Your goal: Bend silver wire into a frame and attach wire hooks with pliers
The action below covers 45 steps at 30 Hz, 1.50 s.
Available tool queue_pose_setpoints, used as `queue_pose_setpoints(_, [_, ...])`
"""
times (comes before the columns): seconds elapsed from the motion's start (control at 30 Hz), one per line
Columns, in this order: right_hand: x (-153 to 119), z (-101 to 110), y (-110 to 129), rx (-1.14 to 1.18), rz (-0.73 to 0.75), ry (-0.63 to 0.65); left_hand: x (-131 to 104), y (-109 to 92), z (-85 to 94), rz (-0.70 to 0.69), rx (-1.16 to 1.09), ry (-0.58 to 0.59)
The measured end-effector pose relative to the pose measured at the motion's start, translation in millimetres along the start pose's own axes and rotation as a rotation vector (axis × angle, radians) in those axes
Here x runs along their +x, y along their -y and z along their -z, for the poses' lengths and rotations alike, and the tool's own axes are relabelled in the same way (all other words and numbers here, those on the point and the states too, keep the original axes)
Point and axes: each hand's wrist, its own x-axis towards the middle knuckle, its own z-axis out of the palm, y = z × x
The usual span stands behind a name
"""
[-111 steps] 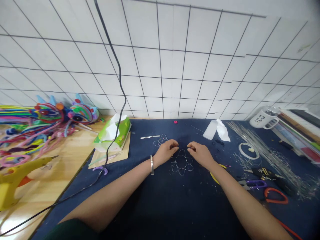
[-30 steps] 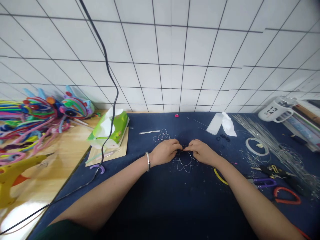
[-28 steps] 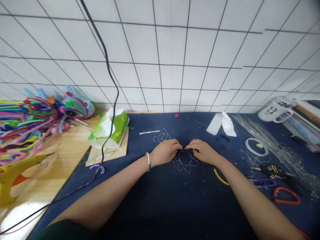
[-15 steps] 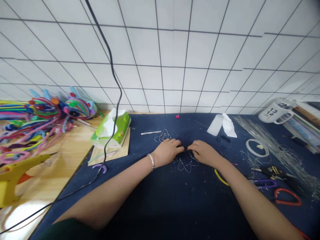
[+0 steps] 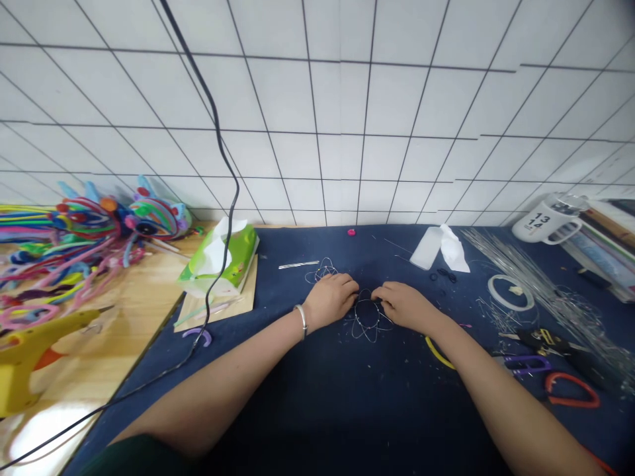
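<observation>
A thin wire flower (image 5: 368, 328), a ring with looped petals, lies on the dark blue cloth (image 5: 317, 410) between my hands. My left hand (image 5: 331, 299), with a silver bangle at the wrist, is closed at the flower's left edge, its fingertips partly hidden. From the right, my right hand (image 5: 404, 305) pinches the upper right of the same wire shape with bent fingers. Just behind my left hand lies a second wire flower (image 5: 326, 268), partly covered by that hand.
At left are a green tissue pack (image 5: 218, 258), a yellow glue gun (image 5: 44, 344) and a black cable (image 5: 217, 125). To the right lie wire lengths (image 5: 526, 271), a white coil (image 5: 510, 293), pliers (image 5: 543, 340) and a mug (image 5: 546, 221). A white phone-shaped object (image 5: 426, 248) lies behind.
My fingers have moved slightly apart, uncovering more of the wire ring's top. The left hand has shifted a little left; the flower stays almost in place.
</observation>
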Motion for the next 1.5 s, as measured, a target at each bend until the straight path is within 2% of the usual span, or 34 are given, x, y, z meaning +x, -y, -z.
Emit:
queue_pose_setpoints(0.17, [1, -2, -3, 0.018, 0.027, -0.009, 7, -4, -7.1, 0.024, -0.051, -0.018])
queue_pose_setpoints(0.4, [-1, -4, -5, 0.041, 0.094, -0.016, 7, -4, -8.0, 0.042, -0.118, -0.008])
queue_pose_setpoints(0.57, [0, -6, -5, 0.050, 0.137, -0.020, 14, -5, -5.8, 0.043, -0.134, 0.050])
queue_pose_setpoints(0.8, [1, -7, -6, 0.045, 0.082, -0.028, 26, -10, -10.5, 0.094, 0.006, 0.126])
queue_pose_setpoints(1.1, [0, -4, -1, -0.022, -0.037, 0.049, 20, -11, -10.4, 0.105, 0.095, 0.136])
queue_pose_setpoints(1.5, [-1, -6, 0, -0.058, -0.047, 0.035, 19, -20, -12.3, 0.179, 0.141, 0.140])
